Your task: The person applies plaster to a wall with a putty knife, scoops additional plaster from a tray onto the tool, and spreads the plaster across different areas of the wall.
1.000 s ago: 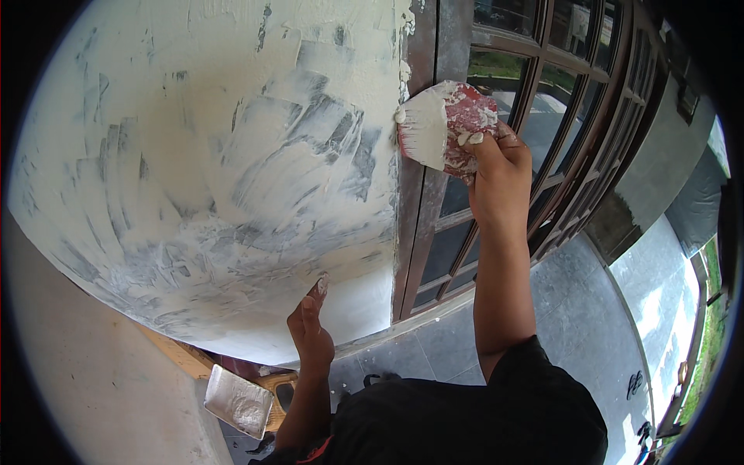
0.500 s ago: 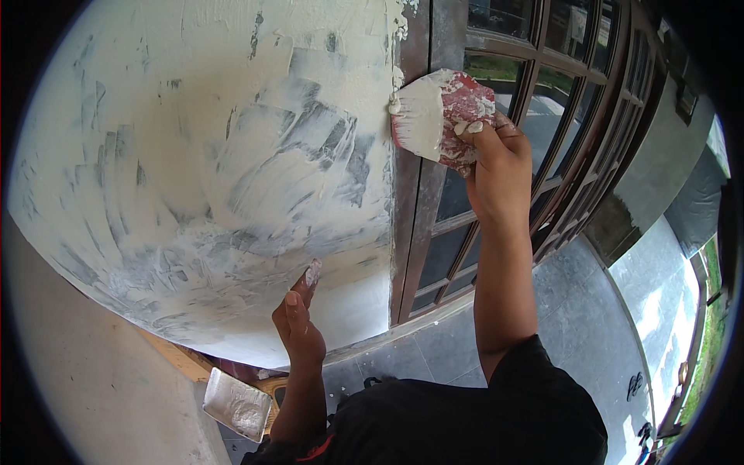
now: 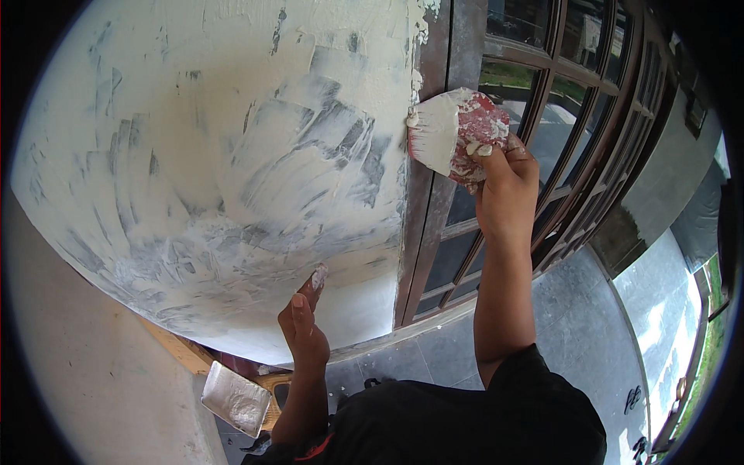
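Observation:
My right hand (image 3: 505,180) pinches a red plastic putty spreader (image 3: 484,128). White putty coats the spreader's left side and smears the rest. Its left edge meets the right edge of the plastered wall (image 3: 201,155), overlapping the brown wooden frame (image 3: 422,221). Grey patches and streaks show through the wall's cream-white coat. Lower down, my left hand (image 3: 304,322) is raised before the wall with its fingers stretched out, white putty on the fingertips. It holds nothing that I can see.
A white-smeared rectangular tray (image 3: 235,399) sits at lower left, by a yellow-brown plastic stool (image 3: 273,387). Brown-framed glass panes (image 3: 558,116) run along the right. Grey floor tiles (image 3: 573,302) lie below, with dark footwear (image 3: 633,399) at far right. A bare wall (image 3: 101,341) stands left.
My right hand and the spreader have slid a little way down the wall's edge. The whole view has shifted slightly. My left hand keeps nearly the same pose.

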Demonstrator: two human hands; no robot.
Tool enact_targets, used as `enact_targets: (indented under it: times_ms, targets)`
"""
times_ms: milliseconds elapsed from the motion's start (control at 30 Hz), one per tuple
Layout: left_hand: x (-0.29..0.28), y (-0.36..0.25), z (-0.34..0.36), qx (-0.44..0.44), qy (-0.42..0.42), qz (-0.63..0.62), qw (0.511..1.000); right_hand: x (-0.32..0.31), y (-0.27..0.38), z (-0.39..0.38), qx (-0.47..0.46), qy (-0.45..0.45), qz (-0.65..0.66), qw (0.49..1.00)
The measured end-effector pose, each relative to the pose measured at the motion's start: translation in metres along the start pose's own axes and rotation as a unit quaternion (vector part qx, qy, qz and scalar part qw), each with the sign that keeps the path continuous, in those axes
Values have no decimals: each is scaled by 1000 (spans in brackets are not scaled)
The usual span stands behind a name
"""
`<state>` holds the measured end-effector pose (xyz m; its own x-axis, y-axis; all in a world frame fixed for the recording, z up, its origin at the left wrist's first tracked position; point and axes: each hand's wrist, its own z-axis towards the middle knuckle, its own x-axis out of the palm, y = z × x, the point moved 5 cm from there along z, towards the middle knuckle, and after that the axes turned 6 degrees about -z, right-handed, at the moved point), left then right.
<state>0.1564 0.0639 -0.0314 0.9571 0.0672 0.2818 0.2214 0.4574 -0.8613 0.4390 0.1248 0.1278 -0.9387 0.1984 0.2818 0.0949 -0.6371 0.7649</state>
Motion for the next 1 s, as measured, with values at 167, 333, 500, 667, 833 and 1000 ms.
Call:
enact_targets:
  times_ms: [167,333,500,667,833,1000]
  targets:
    - [-1,0,-1,-7,-5,0,1000,13,17,0,-43,-25,-66,997]
    - [0,3,-1,-8,2,-4,1000,7,18,16,-37,-7,-23,999]
    - [5,2,-1,-3,10,-13,1000,9,20,24,-39,3,0,999]
    - [6,7,-3,-14,4,-16,1000,11,24,28,-31,-7,-2,1000]
    - [9,10,-7,-43,-10,-17,999,17,29,30,-31,-25,41,998]
    - [10,11,-12,-37,7,-25,999,17,32,35,-40,-18,45,998]
